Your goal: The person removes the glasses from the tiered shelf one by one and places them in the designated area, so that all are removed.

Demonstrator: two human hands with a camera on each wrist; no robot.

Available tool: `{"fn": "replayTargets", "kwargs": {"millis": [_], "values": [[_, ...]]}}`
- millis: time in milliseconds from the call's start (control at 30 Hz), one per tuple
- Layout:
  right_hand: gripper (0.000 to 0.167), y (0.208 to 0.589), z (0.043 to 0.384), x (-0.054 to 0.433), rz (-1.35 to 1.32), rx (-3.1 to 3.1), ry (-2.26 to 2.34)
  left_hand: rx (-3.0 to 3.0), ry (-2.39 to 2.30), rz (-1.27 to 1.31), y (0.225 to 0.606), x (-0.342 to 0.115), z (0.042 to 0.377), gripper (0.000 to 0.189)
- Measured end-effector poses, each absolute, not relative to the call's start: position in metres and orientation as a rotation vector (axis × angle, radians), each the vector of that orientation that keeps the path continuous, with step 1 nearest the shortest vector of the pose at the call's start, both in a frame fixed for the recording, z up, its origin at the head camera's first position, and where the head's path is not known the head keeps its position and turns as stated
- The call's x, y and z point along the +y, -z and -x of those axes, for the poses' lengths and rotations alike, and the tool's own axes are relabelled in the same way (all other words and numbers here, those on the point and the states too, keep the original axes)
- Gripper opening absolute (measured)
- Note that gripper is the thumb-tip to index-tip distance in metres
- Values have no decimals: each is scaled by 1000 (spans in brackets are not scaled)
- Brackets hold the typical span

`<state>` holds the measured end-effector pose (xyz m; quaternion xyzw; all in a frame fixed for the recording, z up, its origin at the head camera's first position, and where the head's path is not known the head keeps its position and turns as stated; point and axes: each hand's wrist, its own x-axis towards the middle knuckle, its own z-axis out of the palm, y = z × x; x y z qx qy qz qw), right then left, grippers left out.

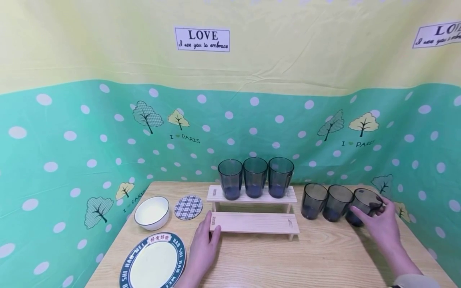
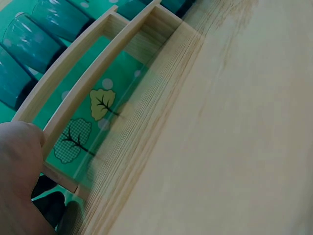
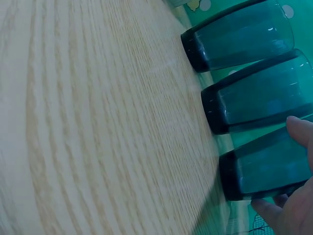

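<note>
My right hand [image 1: 385, 224] grips the rightmost dark glass mug [image 1: 361, 202], thumb on the near side of it and fingers round the far side. That mug stands at the right end of a row, beside the middle mug [image 3: 259, 95] and the left mug [image 1: 314, 200]. At the left end of a two-tier wooden stand [image 1: 252, 223], my left hand [image 1: 203, 248] holds the lower shelf, thumb at its front edge. In the left wrist view, the thumb [image 2: 22, 134] overlaps the shelf's end. Three more dark glass mugs [image 1: 255, 176] stand upright on the upper shelf.
Left of the stand are a round checked coaster [image 1: 189, 207], a white bowl [image 1: 153, 214] and a plate [image 1: 153, 264] with a dark lettered rim. A green and yellow patterned cloth [image 1: 252, 120] hangs behind and beside the wooden table [image 1: 266, 264].
</note>
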<state>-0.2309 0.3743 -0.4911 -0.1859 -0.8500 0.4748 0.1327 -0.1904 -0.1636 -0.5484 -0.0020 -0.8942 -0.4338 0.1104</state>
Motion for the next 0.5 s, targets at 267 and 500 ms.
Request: {"fn": "replayTargets", "kwargs": {"millis": [267, 500], "values": [[124, 490, 226, 375, 444, -2502, -1358, -2629, 1279, 9, 546, -163, 189, 71], [127, 479, 218, 375, 387, -2523, -1341, -2626, 1288, 19, 544, -162, 187, 71]]}}
